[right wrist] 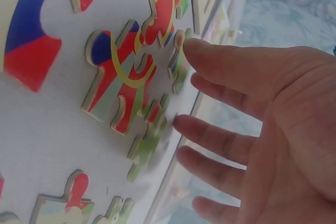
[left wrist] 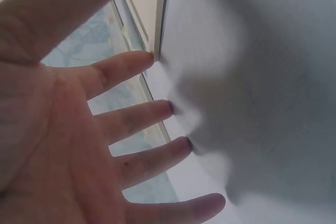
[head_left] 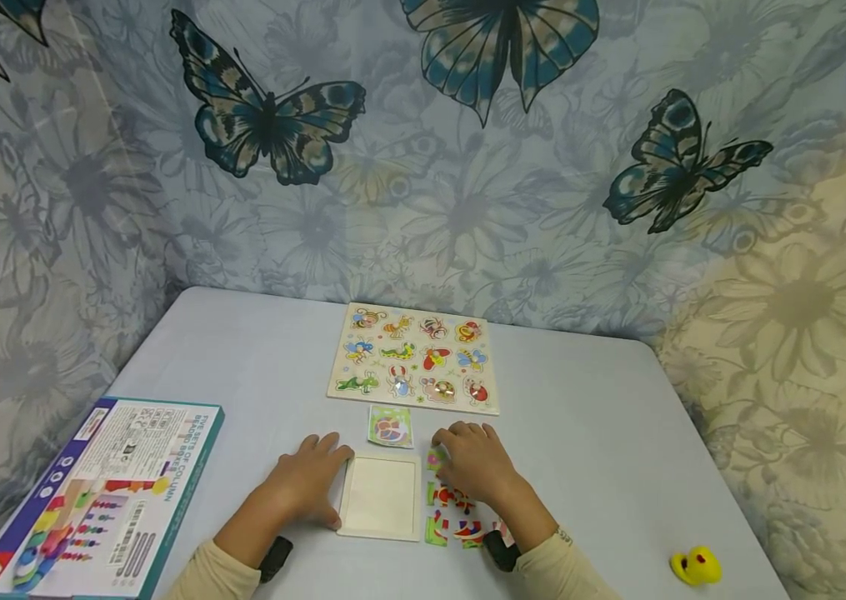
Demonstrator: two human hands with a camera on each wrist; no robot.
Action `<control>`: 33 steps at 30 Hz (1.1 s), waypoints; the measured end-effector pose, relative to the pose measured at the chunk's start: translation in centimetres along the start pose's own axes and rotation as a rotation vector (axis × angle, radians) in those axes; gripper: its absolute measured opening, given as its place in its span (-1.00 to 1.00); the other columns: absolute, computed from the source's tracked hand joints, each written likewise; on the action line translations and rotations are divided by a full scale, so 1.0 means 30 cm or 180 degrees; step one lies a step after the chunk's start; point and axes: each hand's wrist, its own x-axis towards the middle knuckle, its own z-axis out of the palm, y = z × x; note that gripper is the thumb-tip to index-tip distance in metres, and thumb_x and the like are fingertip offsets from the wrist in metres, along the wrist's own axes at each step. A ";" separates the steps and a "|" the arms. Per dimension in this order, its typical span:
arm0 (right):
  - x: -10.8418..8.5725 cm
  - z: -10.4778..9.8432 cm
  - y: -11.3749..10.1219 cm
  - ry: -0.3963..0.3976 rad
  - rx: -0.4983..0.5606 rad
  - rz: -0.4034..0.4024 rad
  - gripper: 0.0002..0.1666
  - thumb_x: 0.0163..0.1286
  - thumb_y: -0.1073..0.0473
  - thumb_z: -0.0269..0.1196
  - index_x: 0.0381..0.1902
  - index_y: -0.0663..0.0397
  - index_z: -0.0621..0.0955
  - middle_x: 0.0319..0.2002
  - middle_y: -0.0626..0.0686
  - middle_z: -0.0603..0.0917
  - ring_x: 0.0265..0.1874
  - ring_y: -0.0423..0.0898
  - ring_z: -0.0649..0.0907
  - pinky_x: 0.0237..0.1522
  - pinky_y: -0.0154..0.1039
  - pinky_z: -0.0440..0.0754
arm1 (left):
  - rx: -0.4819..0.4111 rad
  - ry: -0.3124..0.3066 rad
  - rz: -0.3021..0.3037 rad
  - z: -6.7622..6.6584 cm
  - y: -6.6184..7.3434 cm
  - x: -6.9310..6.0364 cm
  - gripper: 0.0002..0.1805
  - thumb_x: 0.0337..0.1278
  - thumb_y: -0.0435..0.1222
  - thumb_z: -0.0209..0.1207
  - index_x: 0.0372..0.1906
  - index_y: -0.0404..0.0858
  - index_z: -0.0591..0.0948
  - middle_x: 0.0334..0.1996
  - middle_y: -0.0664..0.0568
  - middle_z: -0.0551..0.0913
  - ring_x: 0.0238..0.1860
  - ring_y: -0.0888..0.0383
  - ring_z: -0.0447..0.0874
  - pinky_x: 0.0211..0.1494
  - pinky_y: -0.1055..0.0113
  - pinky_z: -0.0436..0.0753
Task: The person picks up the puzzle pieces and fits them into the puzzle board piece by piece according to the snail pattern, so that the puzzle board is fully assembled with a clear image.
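Note:
A shallow, light wooden puzzle tray [head_left: 380,500] lies flat between the two hands. My left hand [head_left: 307,482] is spread at its left side, and in the left wrist view the straight index finger [left wrist: 121,71] reaches the tray's corner. To the right of the tray lie several loose jigsaw pieces [right wrist: 123,77] in red, blue, green and yellow. Over the far end of these pieces is my right hand [head_left: 475,462], its fingers loosely extended. The thumb [right wrist: 226,64] is close beside one small piece; whether they touch I cannot tell. Part of the pieces is hidden under this hand.
Just beyond the tray sits a small green picture card [head_left: 390,427]. Farther back is a wooden insect puzzle board [head_left: 415,404]. A large toy box [head_left: 100,500] lies at the left, and a yellow rubber duck [head_left: 696,567] stands near the right edge of the white table [head_left: 580,400].

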 end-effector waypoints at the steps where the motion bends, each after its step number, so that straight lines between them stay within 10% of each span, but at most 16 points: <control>1: 0.000 0.001 -0.001 -0.0005 -0.0013 -0.0002 -0.65 0.14 0.05 0.42 -0.09 -0.09 0.66 0.01 0.07 0.64 0.10 0.15 0.56 0.27 0.25 0.32 | 0.0015 0.0008 -0.0008 0.003 0.000 0.001 -0.02 -0.64 -0.13 0.65 0.18 -0.23 0.50 0.33 -0.25 0.35 0.34 -0.33 0.24 0.03 -0.43 0.43; 33: 0.002 0.009 -0.011 0.0089 -0.0080 0.0023 -0.77 0.18 0.17 0.40 -0.19 0.02 0.68 -0.03 0.10 0.65 0.02 0.09 0.62 0.26 0.20 0.37 | -0.0099 0.0099 0.0086 0.022 -0.013 0.008 -0.04 -0.68 -0.16 0.66 0.13 -0.24 0.51 0.25 -0.18 0.39 0.28 -0.25 0.26 -0.02 -0.17 0.58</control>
